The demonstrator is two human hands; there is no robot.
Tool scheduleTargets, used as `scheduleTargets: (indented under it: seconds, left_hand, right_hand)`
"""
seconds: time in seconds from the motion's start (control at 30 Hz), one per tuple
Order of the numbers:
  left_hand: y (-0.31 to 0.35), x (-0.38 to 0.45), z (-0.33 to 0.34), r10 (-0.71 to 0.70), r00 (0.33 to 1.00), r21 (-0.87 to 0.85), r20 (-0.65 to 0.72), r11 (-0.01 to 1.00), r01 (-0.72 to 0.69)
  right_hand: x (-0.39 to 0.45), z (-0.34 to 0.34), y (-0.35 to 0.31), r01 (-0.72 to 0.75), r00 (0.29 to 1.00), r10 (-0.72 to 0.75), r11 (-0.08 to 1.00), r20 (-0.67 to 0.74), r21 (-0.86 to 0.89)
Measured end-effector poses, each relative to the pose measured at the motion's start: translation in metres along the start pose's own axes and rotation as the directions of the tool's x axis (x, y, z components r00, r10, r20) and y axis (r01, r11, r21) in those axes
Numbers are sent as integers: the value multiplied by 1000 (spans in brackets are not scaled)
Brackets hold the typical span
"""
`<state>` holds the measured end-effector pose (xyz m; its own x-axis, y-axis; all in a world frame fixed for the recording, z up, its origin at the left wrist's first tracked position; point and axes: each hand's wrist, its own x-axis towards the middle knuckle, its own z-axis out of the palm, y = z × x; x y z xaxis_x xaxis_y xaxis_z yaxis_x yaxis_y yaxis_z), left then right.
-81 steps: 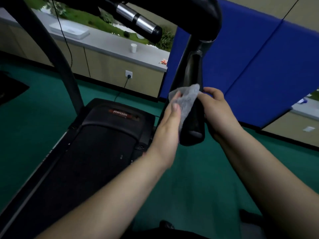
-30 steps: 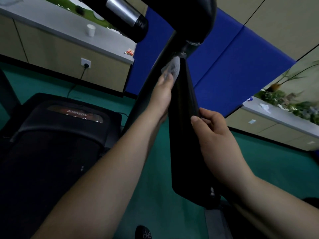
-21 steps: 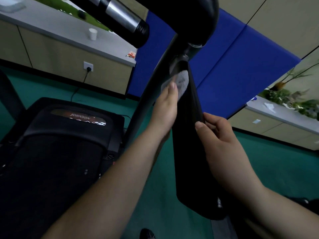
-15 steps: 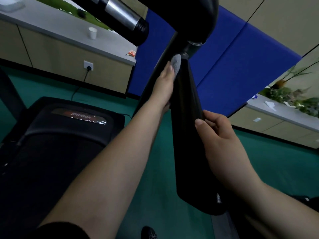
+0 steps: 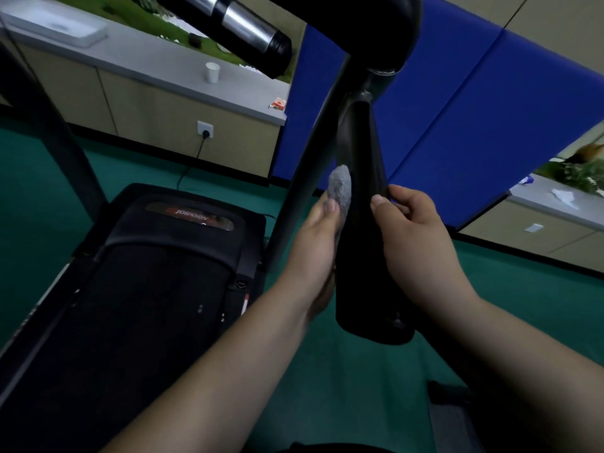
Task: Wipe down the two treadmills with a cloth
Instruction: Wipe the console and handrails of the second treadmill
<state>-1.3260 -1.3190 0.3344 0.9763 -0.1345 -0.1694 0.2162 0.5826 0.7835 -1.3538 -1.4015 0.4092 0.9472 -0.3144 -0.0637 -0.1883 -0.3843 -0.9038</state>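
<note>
Straight fingers of the left hand (image 5: 315, 253) press a crumpled grey cloth (image 5: 340, 191) flat against the black padded treadmill handle (image 5: 366, 243); the right hand (image 5: 415, 243) curls round that handle's opposite side; the black treadmill deck (image 5: 147, 289) lies below-left.

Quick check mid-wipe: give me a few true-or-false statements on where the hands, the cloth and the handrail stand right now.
1. The left hand presses the grey cloth against the black handrail. True.
2. The right hand hangs free of the handrail. False: it grips the handrail from the right side.
3. A white paper cup stands on the grey counter. True.
4. The cloth lies on the treadmill belt. False: it is up on the handrail, under the left hand.
</note>
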Motion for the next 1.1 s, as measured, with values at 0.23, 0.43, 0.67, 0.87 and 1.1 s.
scheduleTargets:
  seconds: [0.23, 0.43, 0.67, 0.87, 1.1]
  left_hand:
    - [-5, -72, 9, -54, 998, -106, -45, 993, 49]
    - [-1, -114, 22, -79, 982, -117, -174, 991, 59]
    - [11, -140, 34, -91, 953, -102, -287, 993, 64]
    - [30, -160, 34, -2, 980, 76, -200, 997, 17]
    - [24, -147, 26, 284, 930, 528, -231, 840, -125]
  right_hand:
    - [5, 1, 6, 34, 999, -35, 998, 16, 55]
    - [9, 8, 12, 24, 1000, -24, 994, 6, 108]
    - [11, 11, 12, 5, 1000, -6, 994, 7, 106]
    - [10, 9, 11, -6, 1000, 6, 994, 1, 110]
    - [11, 9, 12, -24, 1000, 22, 988, 14, 151]
